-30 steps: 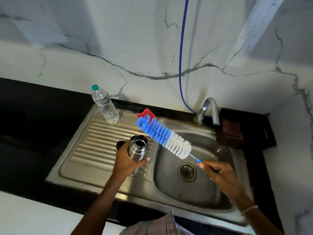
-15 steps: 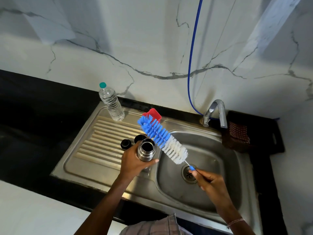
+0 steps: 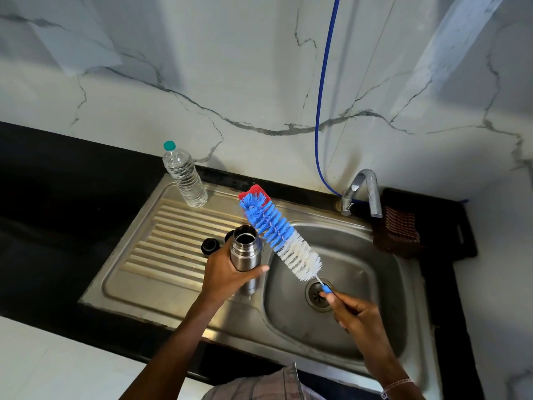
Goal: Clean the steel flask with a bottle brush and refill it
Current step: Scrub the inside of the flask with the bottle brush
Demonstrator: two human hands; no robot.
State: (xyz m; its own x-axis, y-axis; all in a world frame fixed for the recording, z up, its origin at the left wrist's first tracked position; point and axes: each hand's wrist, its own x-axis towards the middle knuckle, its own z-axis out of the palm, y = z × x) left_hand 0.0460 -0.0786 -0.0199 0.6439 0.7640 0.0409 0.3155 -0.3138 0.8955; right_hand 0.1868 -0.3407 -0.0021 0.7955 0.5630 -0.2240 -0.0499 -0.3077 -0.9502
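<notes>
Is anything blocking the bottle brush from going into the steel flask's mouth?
Nothing visible does. The steel flask, held by the left hand, has its mouth uncovered; a black cap sits on the drainboard. The bottle brush, in the right hand, hangs beside the mouth.

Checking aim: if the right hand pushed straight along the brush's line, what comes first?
Probably the red object behind the bottle brush tip, passing beside the steel flask; depth unclear.

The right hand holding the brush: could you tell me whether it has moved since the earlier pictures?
Yes. The right hand has shifted left toward the drain: earlier it sat clear to the drain's right; now it overlaps the drain's rim.
</notes>
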